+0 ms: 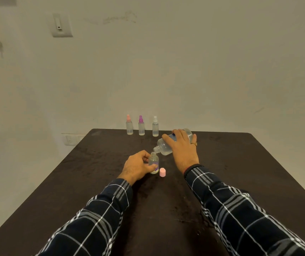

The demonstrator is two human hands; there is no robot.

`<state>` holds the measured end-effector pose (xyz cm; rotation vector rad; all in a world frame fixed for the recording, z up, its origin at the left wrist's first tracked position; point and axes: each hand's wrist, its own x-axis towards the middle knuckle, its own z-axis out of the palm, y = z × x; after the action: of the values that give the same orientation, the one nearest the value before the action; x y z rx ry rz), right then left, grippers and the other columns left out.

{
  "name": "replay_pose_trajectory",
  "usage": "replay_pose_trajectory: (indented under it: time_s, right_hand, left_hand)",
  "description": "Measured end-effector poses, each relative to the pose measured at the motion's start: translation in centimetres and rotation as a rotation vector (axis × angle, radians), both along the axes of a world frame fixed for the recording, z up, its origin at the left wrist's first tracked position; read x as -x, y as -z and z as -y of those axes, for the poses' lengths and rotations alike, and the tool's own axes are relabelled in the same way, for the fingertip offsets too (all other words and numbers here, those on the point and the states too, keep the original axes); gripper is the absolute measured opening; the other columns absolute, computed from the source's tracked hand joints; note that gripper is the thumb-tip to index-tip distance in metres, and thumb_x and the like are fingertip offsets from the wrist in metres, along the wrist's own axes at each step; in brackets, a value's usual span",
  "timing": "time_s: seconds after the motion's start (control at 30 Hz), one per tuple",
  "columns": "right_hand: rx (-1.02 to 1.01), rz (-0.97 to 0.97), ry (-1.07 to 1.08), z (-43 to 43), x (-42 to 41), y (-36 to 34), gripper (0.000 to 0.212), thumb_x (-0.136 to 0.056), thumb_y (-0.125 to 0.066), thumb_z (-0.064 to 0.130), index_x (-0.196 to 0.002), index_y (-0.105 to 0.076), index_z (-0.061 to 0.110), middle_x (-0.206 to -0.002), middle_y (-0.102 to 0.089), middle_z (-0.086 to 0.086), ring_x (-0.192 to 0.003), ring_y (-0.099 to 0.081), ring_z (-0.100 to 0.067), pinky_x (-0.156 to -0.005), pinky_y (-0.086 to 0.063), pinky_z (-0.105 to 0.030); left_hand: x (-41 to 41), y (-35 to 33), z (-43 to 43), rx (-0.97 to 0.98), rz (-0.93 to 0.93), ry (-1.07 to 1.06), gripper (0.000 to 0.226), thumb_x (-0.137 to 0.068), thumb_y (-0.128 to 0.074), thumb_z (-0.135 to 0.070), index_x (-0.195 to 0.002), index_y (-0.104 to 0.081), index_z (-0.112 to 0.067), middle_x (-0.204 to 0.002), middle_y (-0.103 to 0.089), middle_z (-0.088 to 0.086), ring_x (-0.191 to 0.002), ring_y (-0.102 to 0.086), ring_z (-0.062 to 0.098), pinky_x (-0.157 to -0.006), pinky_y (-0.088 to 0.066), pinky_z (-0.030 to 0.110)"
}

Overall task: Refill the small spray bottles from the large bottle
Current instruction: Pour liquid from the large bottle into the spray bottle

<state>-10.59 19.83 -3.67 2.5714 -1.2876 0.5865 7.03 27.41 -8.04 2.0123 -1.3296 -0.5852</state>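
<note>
large bottle (168, 145), tilted, label mostly hidden under gripping right hand (182, 146); small open bottle (154, 162), lower half hidden by clasping left hand (138, 166).

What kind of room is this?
Probably a plain room in a home: a dark table stands by a bare painted wall with a switch plate, and three small spray bottles line its far edge.

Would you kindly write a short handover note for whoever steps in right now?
Left hand holds the uncapped small bottle upright on the table. Right hand grips the large bottle, tilted, neck over the small bottle's mouth. Pink cap sits beside it. Orange-topped bottle, purple-topped bottle and white-topped bottle stand at the far edge, tops on. To do: finish this pour, recap; levels elsewhere unclear.
</note>
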Motion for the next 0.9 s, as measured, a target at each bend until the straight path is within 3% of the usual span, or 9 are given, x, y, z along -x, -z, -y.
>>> replay_pose_trajectory:
  time_s: [0.7,0.9]
  right_hand:
    - [-0.067,-0.014,0.024,0.1,0.0,0.1,0.079,-0.084,-0.073,0.013,-0.145,-0.031,0.040,-0.148,-0.030,-0.005,-0.143,-0.022,-0.028,-0.112,-0.021,-0.069]
    - [-0.251,0.196,0.080,0.1,0.5,1.4,0.072,-0.084,-0.067,0.004,-0.140,-0.037,0.038,-0.142,-0.039,-0.002,-0.136,-0.035,-0.027,-0.107,-0.035,-0.066]
  left_hand:
    - [-0.1,0.1,0.0,0.009,0.001,0.014,0.033,-0.075,-0.085,-0.040,-0.096,-0.059,-0.038,-0.098,-0.066,-0.017,-0.089,-0.061,-0.001,-0.067,-0.043,0.018]
    - [-0.2,0.1,-0.1,0.002,0.011,0.019,0.034,-0.076,-0.085,-0.041,-0.096,-0.058,-0.040,-0.099,-0.065,-0.017,-0.090,-0.060,-0.001,-0.071,-0.044,0.020]
